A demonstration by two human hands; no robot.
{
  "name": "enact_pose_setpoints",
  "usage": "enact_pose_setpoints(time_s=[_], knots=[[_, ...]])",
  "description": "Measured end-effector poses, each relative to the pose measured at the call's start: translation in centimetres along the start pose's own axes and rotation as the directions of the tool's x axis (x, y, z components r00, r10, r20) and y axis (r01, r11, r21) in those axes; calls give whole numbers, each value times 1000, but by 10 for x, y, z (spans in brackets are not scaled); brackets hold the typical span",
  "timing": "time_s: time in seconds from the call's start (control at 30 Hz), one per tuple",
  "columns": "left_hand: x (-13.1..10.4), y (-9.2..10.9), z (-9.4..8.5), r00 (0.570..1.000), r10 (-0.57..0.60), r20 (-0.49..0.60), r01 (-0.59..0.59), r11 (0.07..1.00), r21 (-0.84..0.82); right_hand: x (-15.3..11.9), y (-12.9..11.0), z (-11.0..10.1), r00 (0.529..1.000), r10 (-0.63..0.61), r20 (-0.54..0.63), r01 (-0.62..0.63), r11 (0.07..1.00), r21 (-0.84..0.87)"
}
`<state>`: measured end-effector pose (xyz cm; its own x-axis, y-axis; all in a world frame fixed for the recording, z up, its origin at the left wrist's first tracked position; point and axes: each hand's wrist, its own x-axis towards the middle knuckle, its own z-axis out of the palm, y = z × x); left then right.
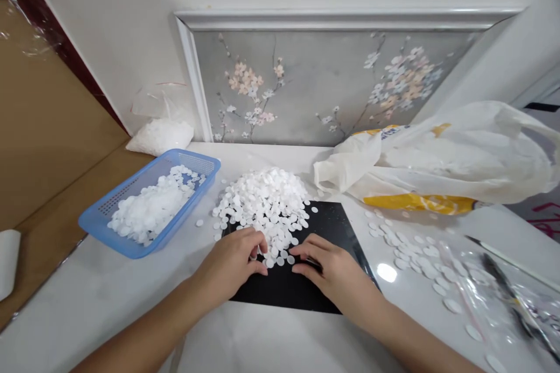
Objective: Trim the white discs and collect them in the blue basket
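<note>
A heap of small white round discs (269,192) lies on the back part of a black flat sheet (284,291) on the table. My left hand (234,259) rests at the heap's front left edge, thumb and index finger apart, touching or very near a few discs. Across from it, my right hand (328,262) is at the front right edge, its fingers bent and the thumb held apart. Between the two hands, several loose discs (280,259) lie on the black sheet. No held disc shows in either hand, though the curled fingers hide part of the palms.
A blue plastic basket (131,250) holding more white pieces stands at left, with a clear bag of white pieces (161,135) behind it. At right are a white and yellow plastic bag (437,169), scattered discs (411,253), clear packets (485,291) and a dark pen-like tool (499,274).
</note>
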<state>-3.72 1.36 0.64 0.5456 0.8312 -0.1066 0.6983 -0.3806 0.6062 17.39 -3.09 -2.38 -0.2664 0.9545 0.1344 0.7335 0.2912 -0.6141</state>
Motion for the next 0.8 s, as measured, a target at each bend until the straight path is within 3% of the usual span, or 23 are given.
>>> enact_pose_setpoints(time_s=[0.17,0.3,0.47,0.6,0.8], knots=[[0,6,10,987,147,-61,-139,983,124,1,1,5,984,-179,12,179,967,-184],[3,9,21,957,275,-88,-243,932,268,3,0,0,998,-66,-12,66,997,-51],[4,9,21,949,309,-54,-283,917,280,2,6,-14,999,44,12,-45,987,157],[4,6,18,959,277,-51,-257,935,245,2,10,-16,997,67,-46,-59,985,161],[7,8,16,942,336,4,-319,891,323,3,2,-1,998,-54,23,53,999,10]])
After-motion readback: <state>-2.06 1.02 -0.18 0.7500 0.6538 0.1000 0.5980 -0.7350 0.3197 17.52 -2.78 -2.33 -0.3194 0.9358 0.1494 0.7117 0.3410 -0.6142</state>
